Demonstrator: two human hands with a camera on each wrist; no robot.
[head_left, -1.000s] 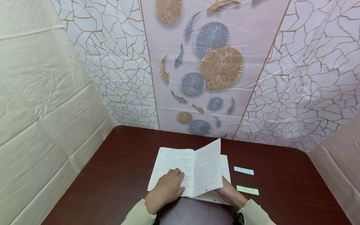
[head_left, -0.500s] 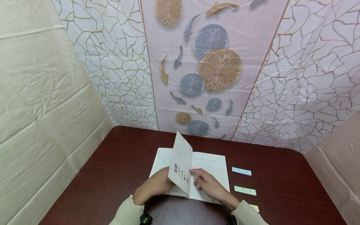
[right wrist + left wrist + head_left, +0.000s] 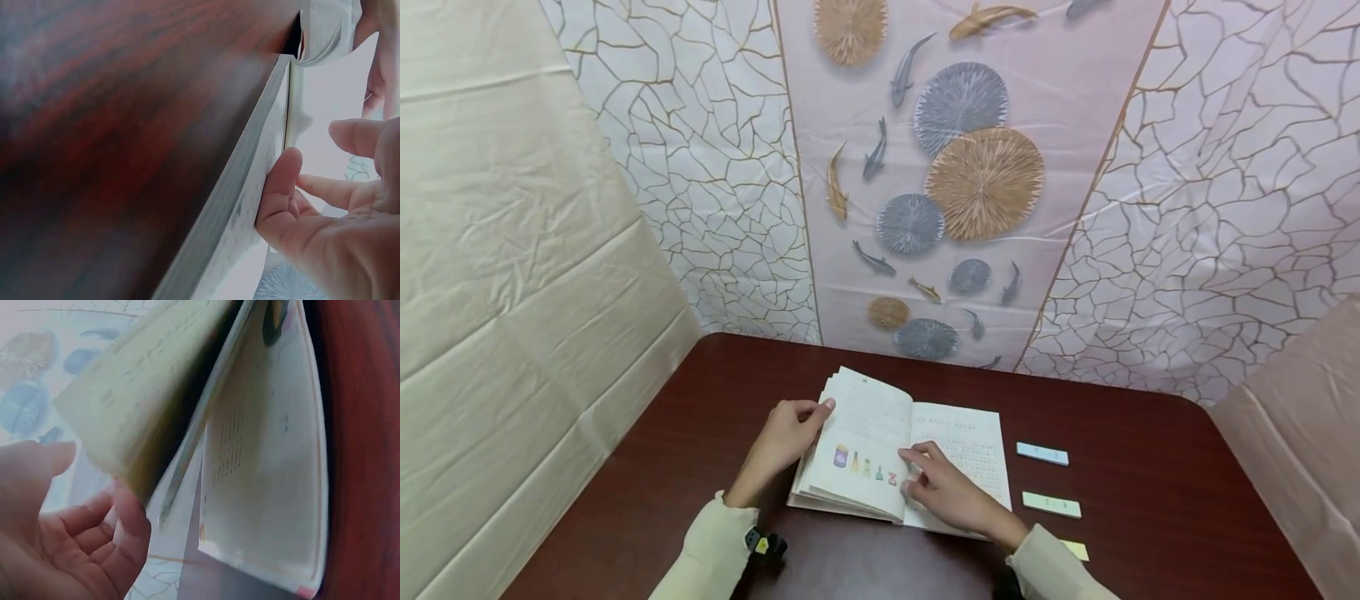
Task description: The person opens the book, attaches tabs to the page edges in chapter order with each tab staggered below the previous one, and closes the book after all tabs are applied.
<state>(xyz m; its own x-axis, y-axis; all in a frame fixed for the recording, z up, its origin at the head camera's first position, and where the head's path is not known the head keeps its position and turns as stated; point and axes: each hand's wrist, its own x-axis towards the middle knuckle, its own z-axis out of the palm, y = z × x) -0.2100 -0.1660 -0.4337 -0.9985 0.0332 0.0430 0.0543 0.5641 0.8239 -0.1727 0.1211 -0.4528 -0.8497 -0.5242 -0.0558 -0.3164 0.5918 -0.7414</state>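
An open book [image 3: 955, 433] lies on the dark red-brown table. Its left pages [image 3: 865, 417] stand fanned and slightly raised, with coloured drawings of bottles near the bottom. My left hand [image 3: 786, 437] is at their outer edge. In the left wrist view that hand [image 3: 81, 531] has its thumb apart from the leaves, while a bent fingertip touches the edge of a page [image 3: 131, 412]. My right hand [image 3: 951, 492] rests over the lower right page by the fold, index finger towards the gutter. The right wrist view shows the hand [image 3: 331, 206] with loosely bent fingers against the page, gripping nothing.
To the right of the book lie a blue strip [image 3: 1042, 453], a green strip [image 3: 1051, 505] and a yellow strip [image 3: 1075, 550], the last partly behind the right sleeve. A patterned cloth [image 3: 925, 208] hangs behind the table [image 3: 700, 433].
A page has turned over from right to left, revealing the bottle drawings. My left hand has moved from under that page out to the left edge. My right hand stays near the fold.
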